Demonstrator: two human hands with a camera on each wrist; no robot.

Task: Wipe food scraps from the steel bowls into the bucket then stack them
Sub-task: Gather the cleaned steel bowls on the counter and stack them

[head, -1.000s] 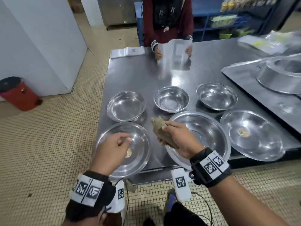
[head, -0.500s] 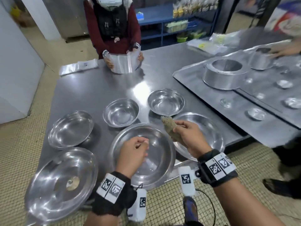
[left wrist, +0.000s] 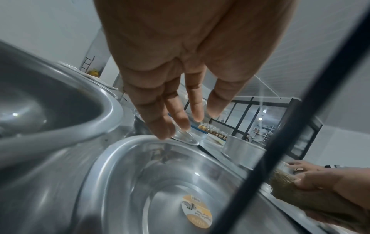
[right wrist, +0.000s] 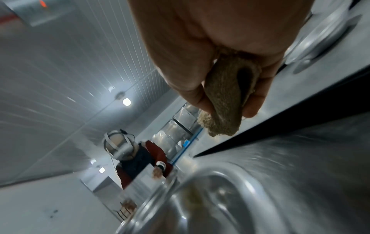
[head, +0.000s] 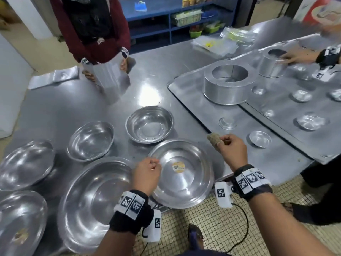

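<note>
Six steel bowls sit mouth-up near the table's (head: 55, 111) front edge. The stickered bowl (head: 181, 172) overhangs that edge, shiny, a round yellow label (head: 178, 167) on its floor. Left hand (head: 146, 174), fingers straight and released, hovers over its left rim. Right hand (head: 231, 151) grasps a brown scrub pad (head: 213, 139), its long axis pointing away toward the table's far side, above the bowl's right rim.
</note>
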